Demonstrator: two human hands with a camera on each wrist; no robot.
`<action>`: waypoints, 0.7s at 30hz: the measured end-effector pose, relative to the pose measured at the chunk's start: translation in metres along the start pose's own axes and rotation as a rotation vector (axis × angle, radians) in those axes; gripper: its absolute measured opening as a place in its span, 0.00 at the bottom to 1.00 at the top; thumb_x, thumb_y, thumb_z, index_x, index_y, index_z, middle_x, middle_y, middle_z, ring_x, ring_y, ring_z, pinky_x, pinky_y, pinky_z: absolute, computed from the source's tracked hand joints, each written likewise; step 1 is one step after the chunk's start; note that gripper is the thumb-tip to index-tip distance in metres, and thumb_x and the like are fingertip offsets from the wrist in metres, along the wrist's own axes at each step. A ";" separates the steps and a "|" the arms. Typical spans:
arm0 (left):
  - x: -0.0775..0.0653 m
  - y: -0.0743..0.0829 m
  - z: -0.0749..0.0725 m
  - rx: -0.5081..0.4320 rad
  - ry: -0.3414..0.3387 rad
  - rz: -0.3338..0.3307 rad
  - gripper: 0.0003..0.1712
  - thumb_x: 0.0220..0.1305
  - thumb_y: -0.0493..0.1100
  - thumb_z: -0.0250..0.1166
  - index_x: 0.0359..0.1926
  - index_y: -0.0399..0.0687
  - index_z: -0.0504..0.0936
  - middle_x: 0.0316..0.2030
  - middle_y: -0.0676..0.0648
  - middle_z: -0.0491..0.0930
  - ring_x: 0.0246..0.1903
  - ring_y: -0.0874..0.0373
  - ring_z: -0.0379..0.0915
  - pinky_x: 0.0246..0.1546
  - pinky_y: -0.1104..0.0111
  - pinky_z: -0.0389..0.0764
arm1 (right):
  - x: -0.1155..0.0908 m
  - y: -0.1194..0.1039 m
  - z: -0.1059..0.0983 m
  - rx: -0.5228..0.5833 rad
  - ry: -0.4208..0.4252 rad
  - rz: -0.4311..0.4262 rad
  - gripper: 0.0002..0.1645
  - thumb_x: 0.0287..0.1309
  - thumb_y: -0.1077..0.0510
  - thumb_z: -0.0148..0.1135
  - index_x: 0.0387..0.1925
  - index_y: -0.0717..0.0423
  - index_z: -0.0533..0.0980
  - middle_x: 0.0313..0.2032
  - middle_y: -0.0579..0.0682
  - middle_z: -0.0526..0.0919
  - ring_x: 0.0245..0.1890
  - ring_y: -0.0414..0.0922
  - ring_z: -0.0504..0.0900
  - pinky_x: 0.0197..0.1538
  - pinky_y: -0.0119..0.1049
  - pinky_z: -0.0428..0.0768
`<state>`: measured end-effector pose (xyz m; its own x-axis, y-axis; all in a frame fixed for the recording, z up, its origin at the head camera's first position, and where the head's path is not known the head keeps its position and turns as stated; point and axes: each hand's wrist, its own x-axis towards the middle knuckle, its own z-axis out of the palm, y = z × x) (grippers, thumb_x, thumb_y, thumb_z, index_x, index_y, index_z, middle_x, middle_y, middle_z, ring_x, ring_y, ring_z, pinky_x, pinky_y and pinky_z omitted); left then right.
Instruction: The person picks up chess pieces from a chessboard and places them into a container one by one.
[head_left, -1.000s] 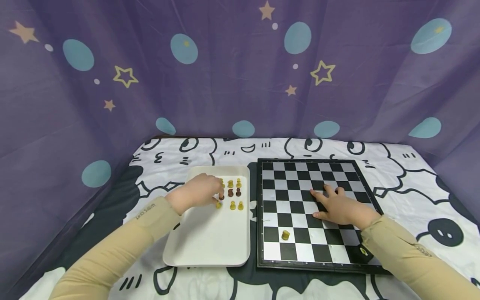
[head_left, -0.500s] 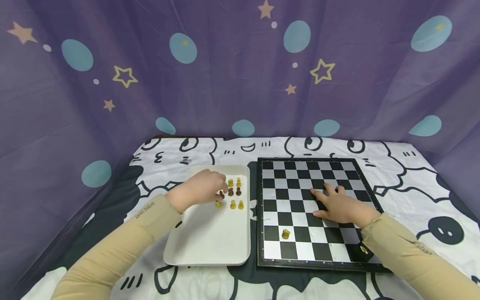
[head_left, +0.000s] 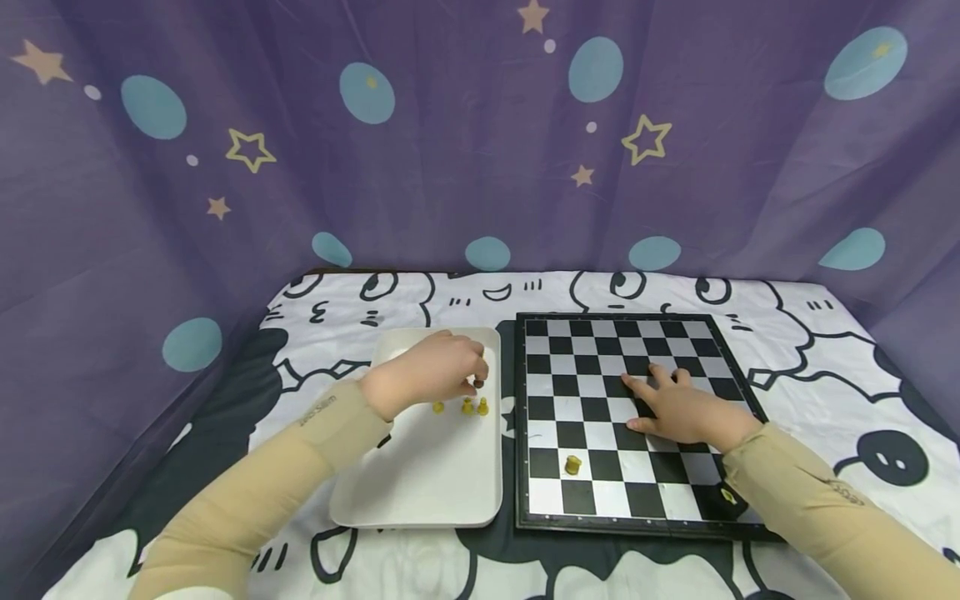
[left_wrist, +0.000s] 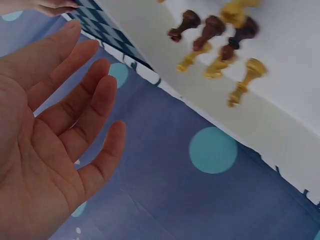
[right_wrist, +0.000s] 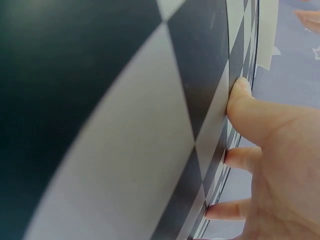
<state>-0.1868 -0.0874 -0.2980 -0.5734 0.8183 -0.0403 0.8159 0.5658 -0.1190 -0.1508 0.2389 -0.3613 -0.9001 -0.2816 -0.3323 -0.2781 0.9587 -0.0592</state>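
My left hand (head_left: pixel 431 367) is over the far part of a white tray (head_left: pixel 416 492), hiding some of the chess pieces in it. In the left wrist view its fingers are relaxed and slightly bent, with nothing between them. Beyond the fingertips stand brown chess pieces (left_wrist: pixel 207 30) and yellow chess pieces (left_wrist: pixel 247 80). Close to its fingertips in the head view a dark chess piece (head_left: pixel 478 383) shows. Three yellow pieces (head_left: pixel 467 407) stand just nearer. My right hand (head_left: pixel 678 410) rests with spread fingers on the chessboard (head_left: pixel 600 437), its fingertips touching the squares.
On the board's near left part sits a yellow chess piece (head_left: pixel 573 465). Another small yellow item (head_left: pixel 727 497) lies at the near right corner, beside my right sleeve. The tray stands left of the board on a patterned cloth (head_left: pixel 817 392). A purple curtain (head_left: pixel 480 192) hangs behind.
My left hand has moved right across the tray, from the left end of the rows towards the right end, covering the far pieces. My right hand has stayed on the board.
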 end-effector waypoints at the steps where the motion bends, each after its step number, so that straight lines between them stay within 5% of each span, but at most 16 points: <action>1: 0.002 0.002 -0.001 0.003 0.005 0.006 0.05 0.50 0.44 0.72 0.31 0.54 0.86 0.30 0.53 0.80 0.32 0.60 0.75 0.34 0.63 0.74 | 0.000 0.000 0.000 0.001 -0.001 0.001 0.46 0.57 0.32 0.52 0.69 0.53 0.59 0.63 0.74 0.56 0.57 0.74 0.60 0.46 0.67 0.72; 21: 0.039 0.044 -0.012 0.026 -0.063 0.114 0.12 0.53 0.48 0.71 0.41 0.56 0.86 0.37 0.55 0.80 0.39 0.60 0.77 0.37 0.64 0.74 | 0.000 0.000 -0.003 0.014 -0.004 -0.001 0.47 0.56 0.32 0.54 0.69 0.53 0.59 0.64 0.74 0.56 0.57 0.74 0.60 0.45 0.67 0.73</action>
<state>-0.1725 -0.0295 -0.2933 -0.4812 0.8687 -0.1173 0.8743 0.4660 -0.1356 -0.1520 0.2387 -0.3587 -0.8983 -0.2826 -0.3364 -0.2746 0.9588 -0.0723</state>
